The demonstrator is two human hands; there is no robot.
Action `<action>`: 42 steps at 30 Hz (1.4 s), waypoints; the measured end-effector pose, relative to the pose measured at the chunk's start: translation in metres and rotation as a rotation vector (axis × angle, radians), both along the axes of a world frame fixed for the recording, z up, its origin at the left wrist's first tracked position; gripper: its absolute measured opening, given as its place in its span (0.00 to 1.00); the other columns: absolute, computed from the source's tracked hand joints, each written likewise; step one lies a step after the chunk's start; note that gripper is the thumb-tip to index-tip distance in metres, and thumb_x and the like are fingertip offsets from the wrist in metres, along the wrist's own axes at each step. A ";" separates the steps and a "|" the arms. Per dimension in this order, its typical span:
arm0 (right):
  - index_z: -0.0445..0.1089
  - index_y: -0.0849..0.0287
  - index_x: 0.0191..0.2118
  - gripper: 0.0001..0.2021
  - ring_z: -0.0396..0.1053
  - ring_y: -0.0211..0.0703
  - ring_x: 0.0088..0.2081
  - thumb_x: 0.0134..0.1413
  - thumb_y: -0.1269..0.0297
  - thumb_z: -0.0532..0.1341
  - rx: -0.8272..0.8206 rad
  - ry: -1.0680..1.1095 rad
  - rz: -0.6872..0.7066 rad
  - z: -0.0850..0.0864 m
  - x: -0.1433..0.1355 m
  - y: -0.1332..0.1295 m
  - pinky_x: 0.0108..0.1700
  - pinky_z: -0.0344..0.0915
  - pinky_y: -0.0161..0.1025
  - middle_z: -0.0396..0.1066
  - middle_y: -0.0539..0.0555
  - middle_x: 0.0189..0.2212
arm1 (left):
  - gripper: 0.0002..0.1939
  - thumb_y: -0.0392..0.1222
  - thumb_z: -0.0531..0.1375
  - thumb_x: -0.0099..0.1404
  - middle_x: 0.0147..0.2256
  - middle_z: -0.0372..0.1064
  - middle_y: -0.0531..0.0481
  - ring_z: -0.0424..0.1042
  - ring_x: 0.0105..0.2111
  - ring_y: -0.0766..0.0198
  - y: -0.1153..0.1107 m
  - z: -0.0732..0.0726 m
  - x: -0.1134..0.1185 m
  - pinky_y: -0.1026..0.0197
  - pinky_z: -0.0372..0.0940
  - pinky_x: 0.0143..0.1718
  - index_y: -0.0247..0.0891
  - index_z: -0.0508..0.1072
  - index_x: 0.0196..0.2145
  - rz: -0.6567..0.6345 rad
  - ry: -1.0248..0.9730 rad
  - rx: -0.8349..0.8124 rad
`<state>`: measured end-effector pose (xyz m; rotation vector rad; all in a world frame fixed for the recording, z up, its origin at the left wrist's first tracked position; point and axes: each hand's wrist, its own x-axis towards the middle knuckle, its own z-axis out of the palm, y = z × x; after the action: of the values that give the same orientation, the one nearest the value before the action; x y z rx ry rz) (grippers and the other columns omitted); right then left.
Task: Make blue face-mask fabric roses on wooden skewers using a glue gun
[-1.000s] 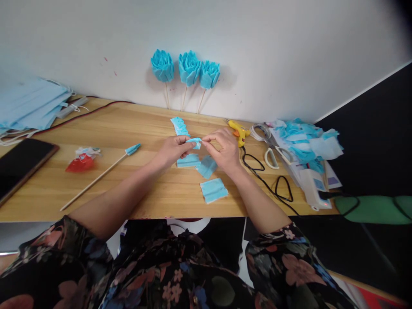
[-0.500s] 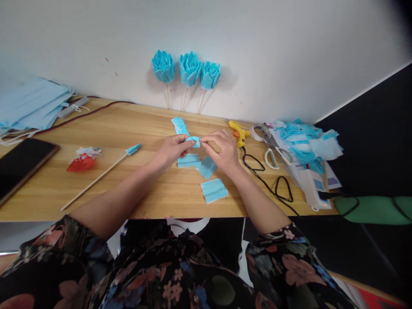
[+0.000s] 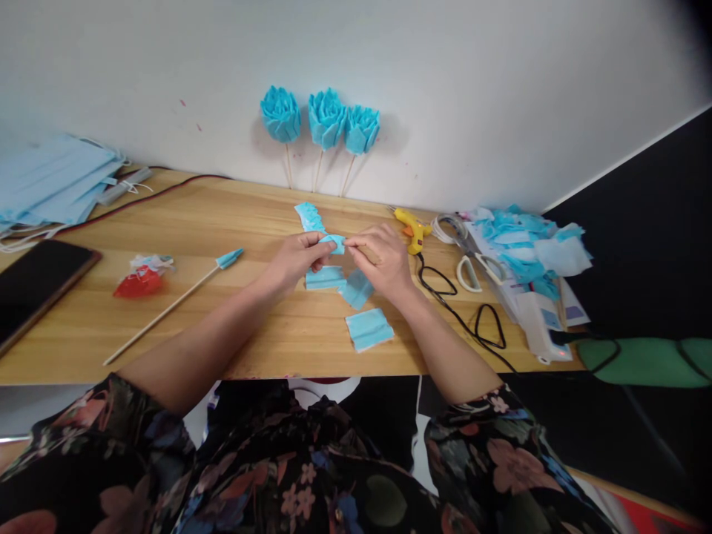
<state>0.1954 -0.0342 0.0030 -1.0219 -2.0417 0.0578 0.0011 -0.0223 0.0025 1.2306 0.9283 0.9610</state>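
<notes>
My left hand (image 3: 300, 256) pinches a small piece of blue mask fabric (image 3: 335, 241) between thumb and forefinger. At its right edge, the fingertips of my right hand (image 3: 383, 256) are pinched together on the fabric. A thin tan line shows near the right palm, too small to make out. Under and around the hands lie a flat blue square (image 3: 369, 329), a blue piece (image 3: 357, 288) partly under my right hand, and another blue piece (image 3: 325, 278). Just behind sits a row of folded blue petals (image 3: 309, 216). Left of my arm lies a wooden stick (image 3: 161, 317) with a blue wrapped tip.
Three blue fabric flowers (image 3: 327, 119) on sticks lean against the wall. To the right are a yellow glue gun (image 3: 411, 228) with a black cord, scissors (image 3: 468, 273), blue scraps (image 3: 517, 245) and a white power strip (image 3: 542, 326). Leftward lie a phone (image 3: 41, 285), a red packet (image 3: 139, 278) and masks (image 3: 61, 178).
Both hands keep their pinch on the blue fabric with hardly any movement. The whole view has shifted very slightly.
</notes>
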 end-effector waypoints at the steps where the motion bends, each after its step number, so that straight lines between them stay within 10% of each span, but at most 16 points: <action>1: 0.75 0.49 0.38 0.07 0.73 0.47 0.38 0.63 0.66 0.60 0.006 0.003 0.004 0.000 0.000 0.000 0.45 0.67 0.50 0.79 0.50 0.34 | 0.15 0.44 0.63 0.59 0.19 0.60 0.56 0.57 0.21 0.71 0.000 -0.001 0.000 0.63 0.53 0.26 0.38 0.64 0.21 -0.006 -0.008 -0.001; 32: 0.76 0.50 0.40 0.07 0.75 0.47 0.42 0.62 0.66 0.60 -0.018 0.120 0.012 0.005 -0.005 -0.007 0.49 0.69 0.50 0.80 0.52 0.38 | 0.12 0.45 0.61 0.61 0.21 0.64 0.55 0.59 0.21 0.71 0.003 0.001 -0.002 0.64 0.56 0.26 0.37 0.68 0.25 0.071 -0.042 0.021; 42: 0.76 0.52 0.50 0.18 0.76 0.41 0.41 0.56 0.52 0.66 -0.779 0.668 0.118 -0.006 0.002 0.005 0.48 0.74 0.44 0.80 0.51 0.40 | 0.12 0.47 0.61 0.62 0.22 0.63 0.54 0.60 0.24 0.69 -0.002 0.006 -0.001 0.64 0.57 0.29 0.37 0.70 0.27 -0.007 0.094 0.152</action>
<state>0.1971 -0.0291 -0.0029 -1.1177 -1.4435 1.1679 0.0000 -0.0242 0.0087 1.4166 0.9371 0.9900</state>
